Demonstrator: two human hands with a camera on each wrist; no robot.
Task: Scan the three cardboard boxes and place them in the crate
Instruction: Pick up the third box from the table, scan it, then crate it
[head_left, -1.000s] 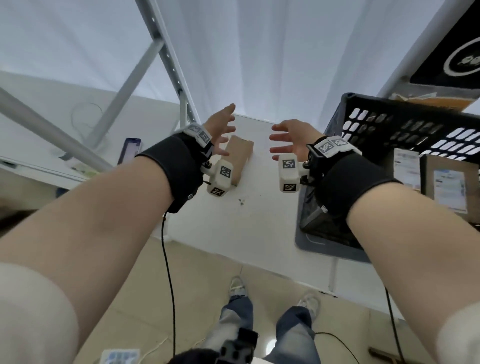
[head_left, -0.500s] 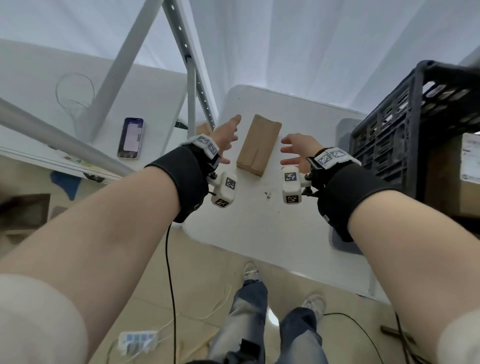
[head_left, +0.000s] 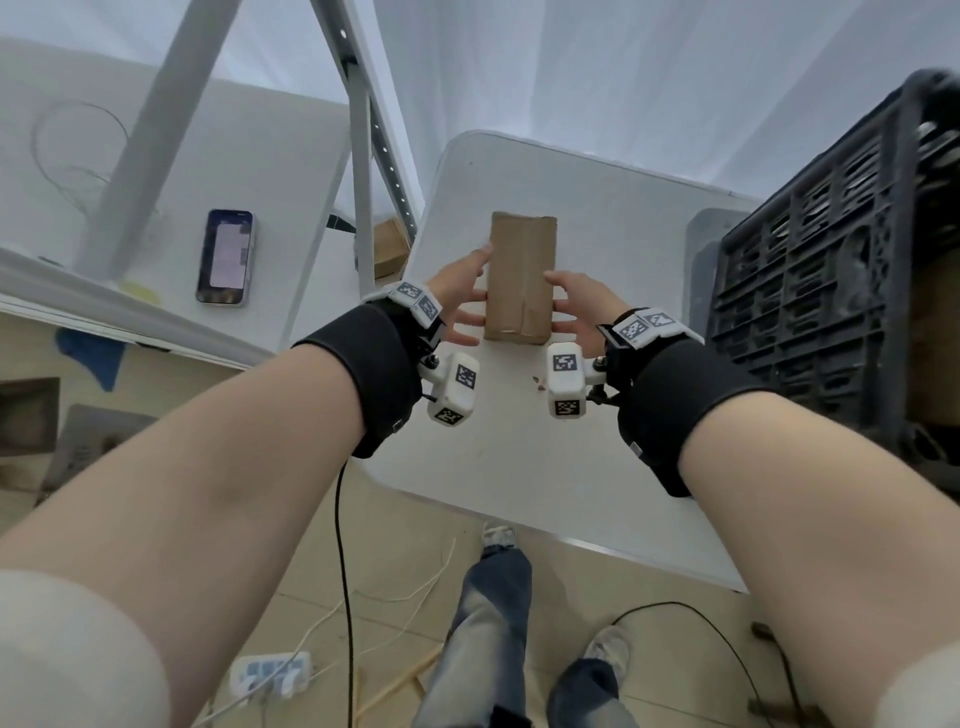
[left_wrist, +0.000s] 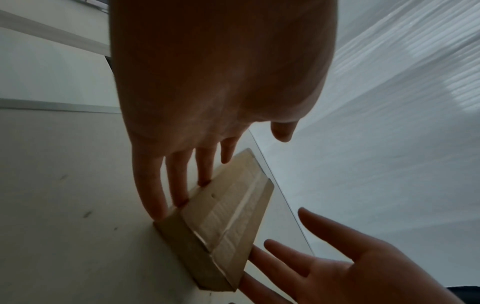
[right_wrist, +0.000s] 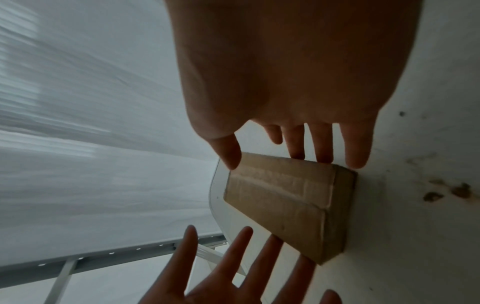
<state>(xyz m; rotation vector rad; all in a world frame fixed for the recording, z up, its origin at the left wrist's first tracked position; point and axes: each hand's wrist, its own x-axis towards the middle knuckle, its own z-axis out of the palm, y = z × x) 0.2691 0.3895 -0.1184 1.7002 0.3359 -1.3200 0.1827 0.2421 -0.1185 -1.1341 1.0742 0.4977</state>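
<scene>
A plain brown cardboard box (head_left: 522, 278) lies flat on the white table (head_left: 545, 467), long side pointing away from me. My left hand (head_left: 462, 296) has straight fingers touching the box's left side, as the left wrist view shows: the fingertips (left_wrist: 179, 202) meet the box (left_wrist: 228, 222). My right hand (head_left: 579, 301) reaches its right side with straight fingers; in the right wrist view its thumb (right_wrist: 228, 156) touches the box (right_wrist: 285, 201) at its top edge. The black plastic crate (head_left: 810, 291) stands at the right, with brown cardboard (head_left: 935, 343) showing inside.
A phone (head_left: 226, 257) lies on a second white table at the left, behind slanted metal frame bars (head_left: 363, 182). A small cardboard box (head_left: 389, 247) sits below between the tables. Cables and a power strip (head_left: 270, 675) lie on the floor by my feet.
Both hands have closed in on the box from either side and now touch it; a second ago they hovered apart from it. My head has tilted further down over the table.
</scene>
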